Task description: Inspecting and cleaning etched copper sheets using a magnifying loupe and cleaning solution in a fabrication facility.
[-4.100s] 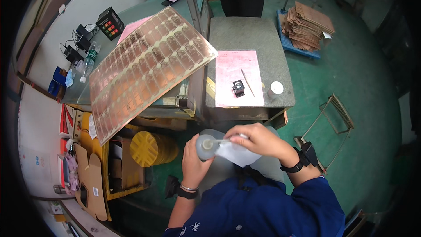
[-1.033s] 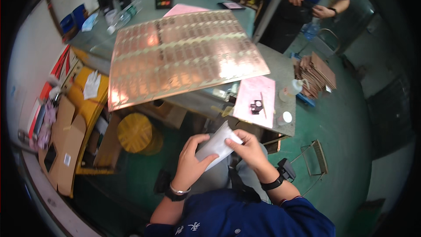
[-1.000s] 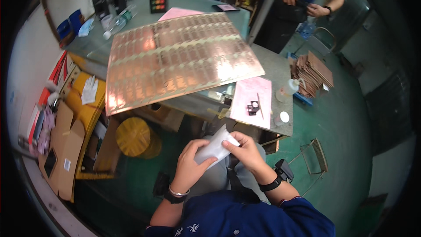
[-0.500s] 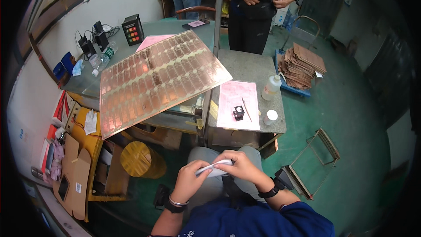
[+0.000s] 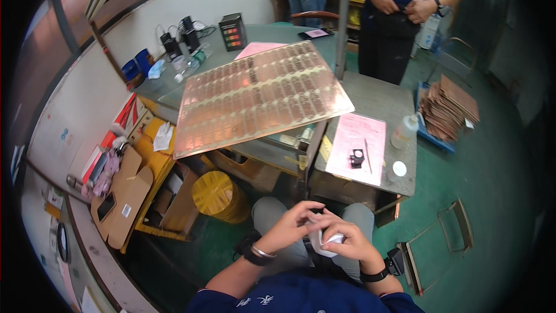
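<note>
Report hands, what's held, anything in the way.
Right hand holding bunched white sheet. Left hand at it, grip unclear. Nothing seen blocking them; copper-coloured panel ahead, apart.

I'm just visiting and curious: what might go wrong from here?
The white sheet between the left hand and right hand is above the person's legs; if it slipped, it might reach the floor. The copper-coloured panel juts past the front edge of the green-topped table, so a bump could shift it. The squeeze bottle stands near the right edge of the grey table and might get knocked off.
</note>
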`<state>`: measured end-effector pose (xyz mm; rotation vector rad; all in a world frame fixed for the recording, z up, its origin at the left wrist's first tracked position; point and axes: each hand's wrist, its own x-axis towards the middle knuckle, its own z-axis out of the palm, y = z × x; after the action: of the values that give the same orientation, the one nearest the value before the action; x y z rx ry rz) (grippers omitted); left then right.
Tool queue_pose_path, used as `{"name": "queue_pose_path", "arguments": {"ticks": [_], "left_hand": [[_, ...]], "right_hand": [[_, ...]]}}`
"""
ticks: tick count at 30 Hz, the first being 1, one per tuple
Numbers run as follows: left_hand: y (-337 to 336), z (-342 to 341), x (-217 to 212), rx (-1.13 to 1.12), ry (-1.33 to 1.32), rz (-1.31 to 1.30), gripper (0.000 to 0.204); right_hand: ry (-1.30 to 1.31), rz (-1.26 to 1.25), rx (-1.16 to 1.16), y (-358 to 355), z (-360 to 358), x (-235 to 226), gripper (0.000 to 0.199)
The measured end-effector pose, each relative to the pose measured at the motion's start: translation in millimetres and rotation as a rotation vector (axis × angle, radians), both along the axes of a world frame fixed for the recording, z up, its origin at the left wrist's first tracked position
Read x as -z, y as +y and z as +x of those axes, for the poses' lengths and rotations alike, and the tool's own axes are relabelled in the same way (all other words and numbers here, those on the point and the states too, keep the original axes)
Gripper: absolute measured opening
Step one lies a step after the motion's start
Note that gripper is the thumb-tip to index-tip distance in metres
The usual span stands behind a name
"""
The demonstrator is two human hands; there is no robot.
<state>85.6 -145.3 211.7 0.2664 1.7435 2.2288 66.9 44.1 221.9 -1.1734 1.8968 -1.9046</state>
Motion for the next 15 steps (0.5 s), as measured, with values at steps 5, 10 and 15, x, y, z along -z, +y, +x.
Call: {"name": "queue_pose_path", "arguments": {"ticks": [5, 10, 15], "left_hand": [[-24, -27, 15, -0.191, 0.049, -0.123, 0.042], [-104, -67, 22, -0.716, 0.033, -0.017, 0.026], [-148, -91, 0, -0.968, 0.020, 0.254, 0.034]], "right_hand": [[-0.048, -0.029, 0.086, 12, -47, -12, 0.012], [0.032, 0.123, 0.358, 17, -116, -42, 0.011], [0.271, 0.251, 0.293, -21, -180, -80, 0.012]]}}
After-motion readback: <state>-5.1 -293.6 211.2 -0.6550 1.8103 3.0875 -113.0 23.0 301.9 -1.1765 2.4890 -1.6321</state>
